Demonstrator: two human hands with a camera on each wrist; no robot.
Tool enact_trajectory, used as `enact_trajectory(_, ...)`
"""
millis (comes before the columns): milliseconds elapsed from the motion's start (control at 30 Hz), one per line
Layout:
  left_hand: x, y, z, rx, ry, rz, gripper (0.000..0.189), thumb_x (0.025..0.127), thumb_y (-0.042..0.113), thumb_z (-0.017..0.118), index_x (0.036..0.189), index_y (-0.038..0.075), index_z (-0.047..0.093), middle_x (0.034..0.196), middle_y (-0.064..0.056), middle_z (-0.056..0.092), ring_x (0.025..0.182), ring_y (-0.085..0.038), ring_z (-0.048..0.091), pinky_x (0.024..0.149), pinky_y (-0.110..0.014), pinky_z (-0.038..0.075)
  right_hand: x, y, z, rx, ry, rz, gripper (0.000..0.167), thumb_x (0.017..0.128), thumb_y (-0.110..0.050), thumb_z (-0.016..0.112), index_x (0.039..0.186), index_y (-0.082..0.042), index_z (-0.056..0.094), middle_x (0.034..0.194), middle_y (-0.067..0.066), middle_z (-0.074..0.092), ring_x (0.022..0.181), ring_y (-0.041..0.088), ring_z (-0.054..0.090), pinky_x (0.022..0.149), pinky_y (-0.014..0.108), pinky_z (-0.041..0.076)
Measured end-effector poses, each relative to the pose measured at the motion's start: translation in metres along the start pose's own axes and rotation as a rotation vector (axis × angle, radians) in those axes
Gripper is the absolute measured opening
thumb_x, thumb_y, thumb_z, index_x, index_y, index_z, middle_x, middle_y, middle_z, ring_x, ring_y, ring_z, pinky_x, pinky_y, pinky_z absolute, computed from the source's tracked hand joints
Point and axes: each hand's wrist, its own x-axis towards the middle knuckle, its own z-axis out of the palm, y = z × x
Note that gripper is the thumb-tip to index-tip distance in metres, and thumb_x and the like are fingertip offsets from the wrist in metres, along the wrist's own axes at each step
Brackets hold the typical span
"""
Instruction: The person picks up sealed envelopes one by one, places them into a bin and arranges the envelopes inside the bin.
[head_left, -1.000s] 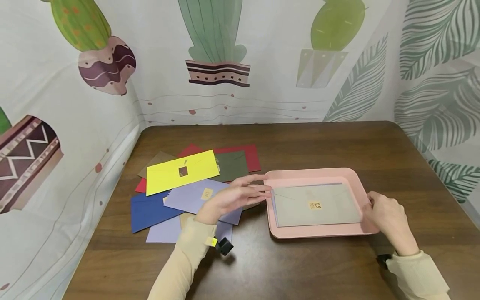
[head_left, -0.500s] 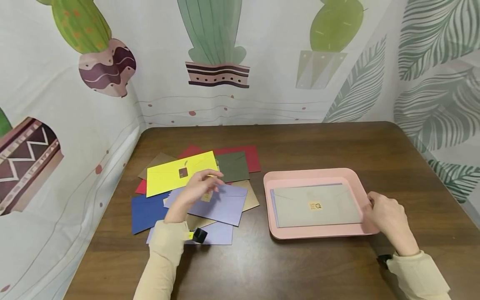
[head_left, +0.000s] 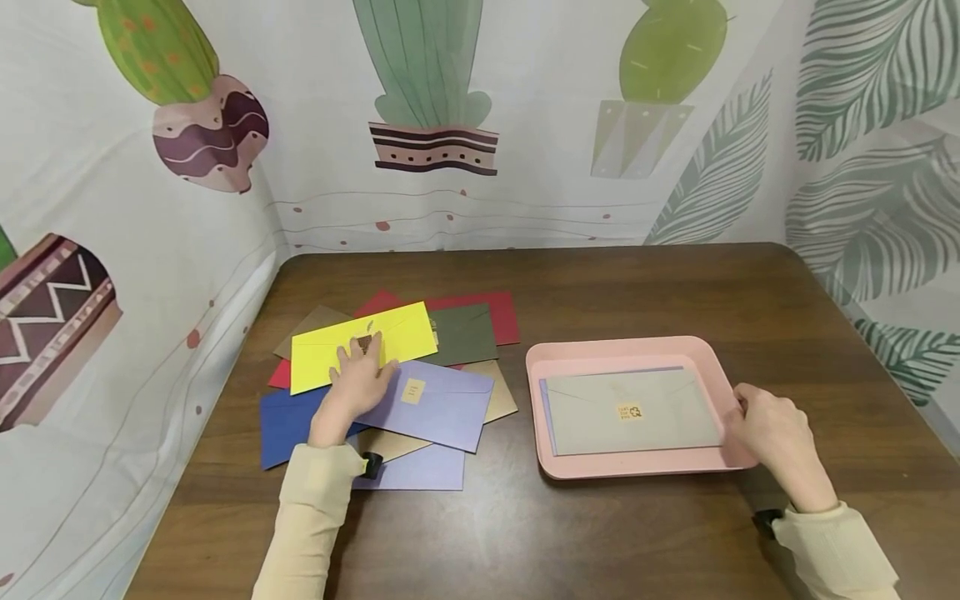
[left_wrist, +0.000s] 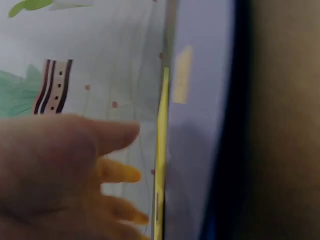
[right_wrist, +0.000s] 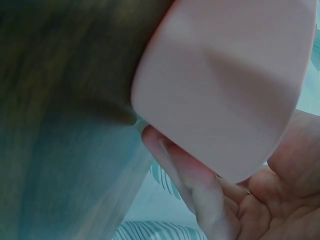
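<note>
My left hand (head_left: 358,385) is over the yellow envelope (head_left: 405,329) with its fingers spread. In the left wrist view a gap shows between the fingertips and the yellow envelope (left_wrist: 161,130). Just right of that hand lies a lavender envelope (head_left: 450,398) with a small tan label. My right hand (head_left: 776,433) grips the right rim of a pink tray (head_left: 708,354). Its curled fingers and thumb hold the tray's edge in the right wrist view, where the tray wall (right_wrist: 225,90) fills much of the picture. Inside the tray a grey envelope (head_left: 592,417) lies over a lavender one.
Around the yellow envelope overlap a dark green envelope (head_left: 468,333), a red one (head_left: 506,315), a blue one (head_left: 285,429) and a tan one (head_left: 498,396). Another lavender envelope (head_left: 427,471) lies at the pile's front. The wooden table (head_left: 600,283) meets a patterned cloth (head_left: 547,192) behind.
My left hand has moved left from the tray's left edge, across the lavender envelope, to above the yellow one. The lavender envelope's right end is uncovered. My right hand stays on the tray.
</note>
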Motion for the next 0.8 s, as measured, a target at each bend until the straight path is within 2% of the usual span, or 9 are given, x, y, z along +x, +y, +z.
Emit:
enact_trajectory(67, -0.002, -0.001, 0.005, 0.037, -0.078, -0.013, 0.069, 0.102, 0.036, 0.04, 0.153, -0.001, 0.01, 0.153, -0.039, -0.001, 0.14, -0.061, -0.005, 0.105, -0.079, 0.004, 0.0, 0.0, 0.0, 0.0, -0.003, 0.001, 0.019, 0.082, -0.01, 0.049, 0.095, -0.001, 0.059, 0.074, 0.022, 0.06, 0.06, 0.036, 0.053, 0.051, 0.048, 0.041)
enact_trajectory(167, -0.007, 0.001, 0.008, 0.085, -0.131, -0.013, 0.074, 0.101, 0.041, 0.04, 0.153, -0.001, 0.007, 0.154, -0.038, -0.005, 0.139, -0.06, -0.008, 0.104, -0.08, 0.002, 0.001, 0.0, 0.0, 0.001, -0.008, 0.002, 0.019, 0.083, -0.01, 0.049, 0.096, 0.0, 0.059, 0.075, 0.022, 0.06, 0.06, 0.035, 0.052, 0.051, 0.048, 0.041)
enact_trajectory(267, -0.013, 0.006, 0.008, 0.11, -0.152, -0.011, 0.077, 0.101, 0.044, 0.04, 0.153, 0.0, 0.006, 0.155, -0.037, -0.004, 0.14, -0.059, -0.007, 0.104, -0.079, 0.004, 0.001, 0.001, 0.0, 0.001, -0.005, 0.001, 0.019, 0.083, -0.01, 0.05, 0.096, 0.0, 0.059, 0.075, 0.022, 0.06, 0.06, 0.036, 0.053, 0.051, 0.048, 0.041)
enact_trajectory(500, -0.027, 0.022, 0.004, 0.093, -0.253, -0.018, 0.079, 0.1, 0.045, 0.042, 0.153, -0.001, 0.006, 0.155, -0.037, -0.004, 0.14, -0.058, -0.008, 0.108, -0.075, 0.008, 0.001, 0.0, -0.001, 0.002, 0.008, -0.004, 0.017, 0.083, -0.01, 0.049, 0.094, -0.001, 0.058, 0.075, 0.024, 0.06, 0.06, 0.038, 0.053, 0.05, 0.049, 0.041)
enact_trajectory(800, -0.046, 0.037, 0.007, 0.102, -0.308, -0.003, 0.079, 0.098, 0.041, 0.049, 0.153, 0.0, 0.01, 0.156, -0.035, -0.002, 0.142, -0.057, -0.005, 0.11, -0.073, 0.011, -0.001, -0.001, -0.001, 0.002, 0.001, 0.002, 0.02, 0.083, -0.01, 0.049, 0.097, 0.0, 0.059, 0.077, 0.025, 0.061, 0.06, 0.039, 0.055, 0.048, 0.049, 0.041)
